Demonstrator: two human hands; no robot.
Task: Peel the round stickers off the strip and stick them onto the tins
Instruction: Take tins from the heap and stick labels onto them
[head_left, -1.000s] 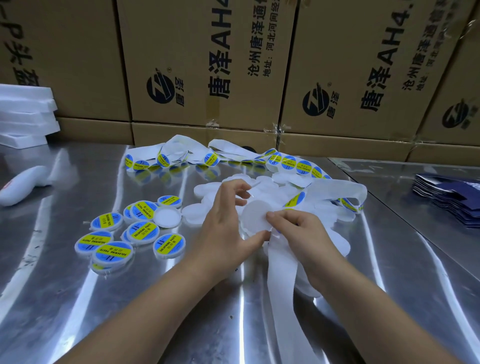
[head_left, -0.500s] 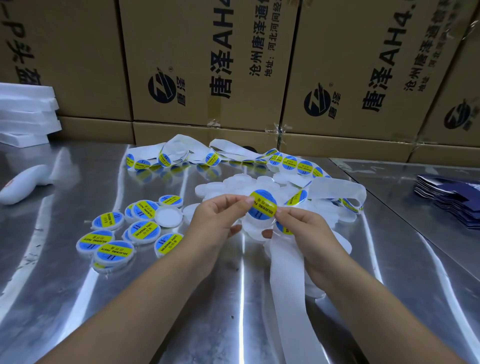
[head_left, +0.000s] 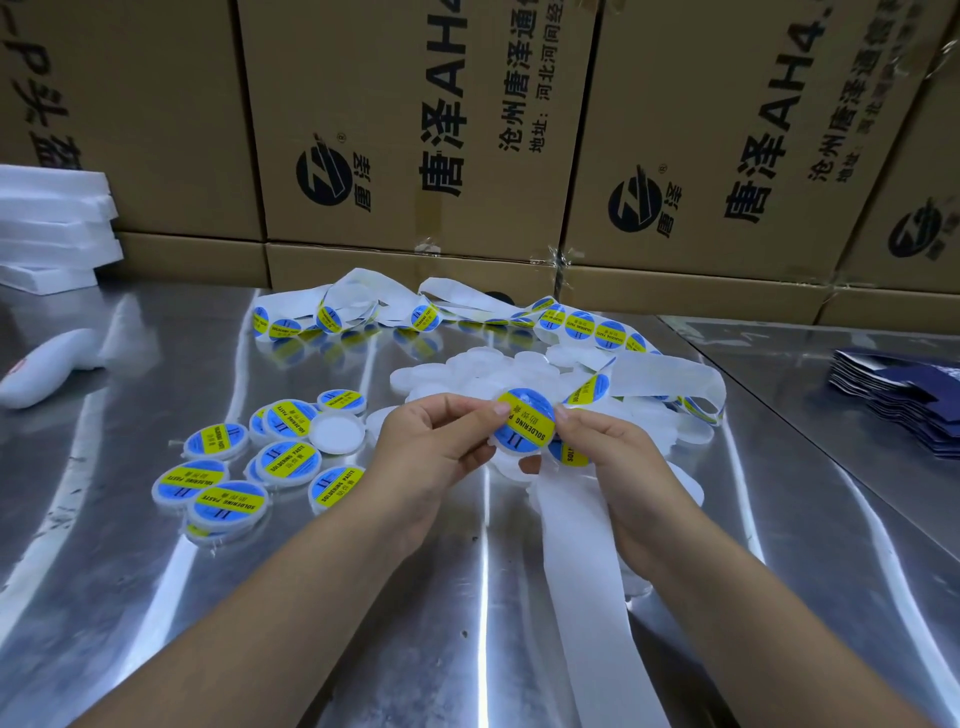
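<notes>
Blue-yellow sticker (head_left: 524, 423) on raised white tin (head_left: 511, 458), white strip (head_left: 582, 571) trailing below, labelled tins (head_left: 291, 460) left

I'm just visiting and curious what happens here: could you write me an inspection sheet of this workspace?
Surface: shiny metal table.
Job's things: held tin, labelled; labelled tins at left; plain white tins heaped behind; sticker strip looping at back; bare backing trailing nearer.
Clutter: white handheld object and foam slabs left; dark blue stack right.
Hands: left hand and right hand pinch the held tin.
Cables: nothing seen.
Surroundings: printed cardboard boxes.
</notes>
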